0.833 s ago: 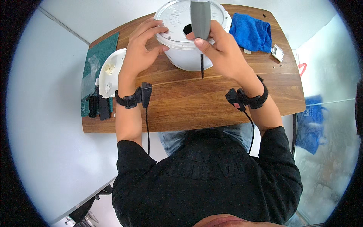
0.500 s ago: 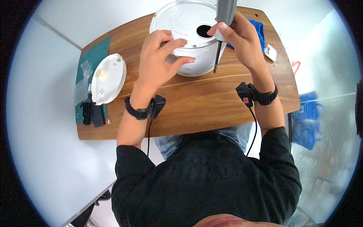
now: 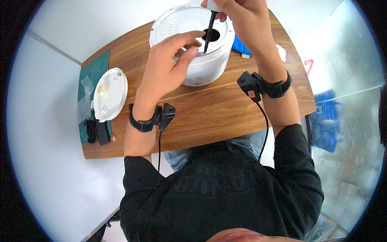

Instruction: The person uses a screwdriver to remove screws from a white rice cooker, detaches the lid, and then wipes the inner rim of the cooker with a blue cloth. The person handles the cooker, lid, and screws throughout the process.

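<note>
So the white pot (image 3: 193,44) is sitting flipped over on the wooden table (image 3: 209,117), base up, right under both hands. The left hand (image 3: 167,68) is draped over the near edge of the base, fingers spread and pressing down to keep it from shifting, a brace rather than a real grip. The right hand (image 3: 236,14) is clenched around a screwdriver (image 3: 209,26) at the far side, holding it almost vertical, with the black shaft pointing down at the dark round hole in the base. Can't quite tell if the tip is seated on a screw or just hovering at the rim of that hole; it's too small to make out.

Looks to me like the unscrewing stage on the base plate. The move it calls for is getting the tip squarely into the screw head and keeping the driver upright, with the left hand holding the pot steady so it doesn't spin or slide.

Off to the left of the left hand there's a white round cover (image 3: 109,93) lying half on a green mat (image 3: 94,68), plus a couple of small black bits (image 3: 98,131) just nearer. A blue cloth (image 3: 242,46) peeks out behind the pot, under the right wrist. Both wrists have black bands with cables.
</note>
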`<act>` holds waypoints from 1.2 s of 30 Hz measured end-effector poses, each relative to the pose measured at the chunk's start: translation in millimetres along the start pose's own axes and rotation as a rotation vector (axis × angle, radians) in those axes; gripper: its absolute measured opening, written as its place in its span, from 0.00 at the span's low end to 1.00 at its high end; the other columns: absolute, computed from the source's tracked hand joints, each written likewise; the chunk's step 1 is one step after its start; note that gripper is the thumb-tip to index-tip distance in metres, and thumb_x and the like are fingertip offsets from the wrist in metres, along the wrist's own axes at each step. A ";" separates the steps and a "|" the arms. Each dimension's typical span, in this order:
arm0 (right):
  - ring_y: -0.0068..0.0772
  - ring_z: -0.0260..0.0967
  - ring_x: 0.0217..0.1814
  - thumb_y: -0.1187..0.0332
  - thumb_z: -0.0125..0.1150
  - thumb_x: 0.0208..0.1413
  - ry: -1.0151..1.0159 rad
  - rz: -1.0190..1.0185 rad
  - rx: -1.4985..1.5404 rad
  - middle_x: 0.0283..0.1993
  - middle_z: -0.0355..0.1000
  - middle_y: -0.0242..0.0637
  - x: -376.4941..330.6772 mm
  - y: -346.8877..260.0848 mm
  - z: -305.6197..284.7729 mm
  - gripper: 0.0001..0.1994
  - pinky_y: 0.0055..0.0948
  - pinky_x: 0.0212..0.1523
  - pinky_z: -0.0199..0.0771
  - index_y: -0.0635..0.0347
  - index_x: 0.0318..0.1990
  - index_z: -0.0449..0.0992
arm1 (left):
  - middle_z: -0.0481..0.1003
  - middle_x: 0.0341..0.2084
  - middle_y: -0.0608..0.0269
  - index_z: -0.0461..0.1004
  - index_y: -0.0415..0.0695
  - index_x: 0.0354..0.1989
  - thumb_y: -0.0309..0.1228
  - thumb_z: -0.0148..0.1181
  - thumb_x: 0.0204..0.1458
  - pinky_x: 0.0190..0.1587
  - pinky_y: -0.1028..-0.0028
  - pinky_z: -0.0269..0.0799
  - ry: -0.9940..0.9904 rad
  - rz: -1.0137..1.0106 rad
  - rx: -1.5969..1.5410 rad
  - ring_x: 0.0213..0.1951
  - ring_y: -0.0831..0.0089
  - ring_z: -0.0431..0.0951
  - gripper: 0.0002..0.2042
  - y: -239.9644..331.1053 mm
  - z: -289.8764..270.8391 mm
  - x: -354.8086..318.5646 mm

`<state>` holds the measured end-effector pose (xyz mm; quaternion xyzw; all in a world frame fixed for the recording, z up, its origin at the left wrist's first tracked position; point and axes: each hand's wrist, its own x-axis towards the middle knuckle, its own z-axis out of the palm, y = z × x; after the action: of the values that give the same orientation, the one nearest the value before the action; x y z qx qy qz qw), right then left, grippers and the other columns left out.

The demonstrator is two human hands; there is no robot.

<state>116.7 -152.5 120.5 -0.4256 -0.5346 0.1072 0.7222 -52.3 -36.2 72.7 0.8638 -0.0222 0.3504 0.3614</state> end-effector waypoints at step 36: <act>0.21 0.70 0.37 0.71 0.71 0.59 -0.315 0.279 -0.530 0.37 0.74 0.33 22.4 -68.3 1.8 0.18 0.23 0.38 0.74 0.72 0.51 0.72 | 0.84 0.31 0.58 0.82 0.36 0.43 0.26 0.65 0.60 0.39 0.76 0.80 -0.271 -0.243 -0.063 0.34 0.75 0.85 0.07 3.2 -3.2 41.2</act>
<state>103.8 -179.9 185.6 -0.6459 -0.5856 0.1267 0.4731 -24.1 -27.7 101.8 0.8876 0.0230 0.1839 0.4216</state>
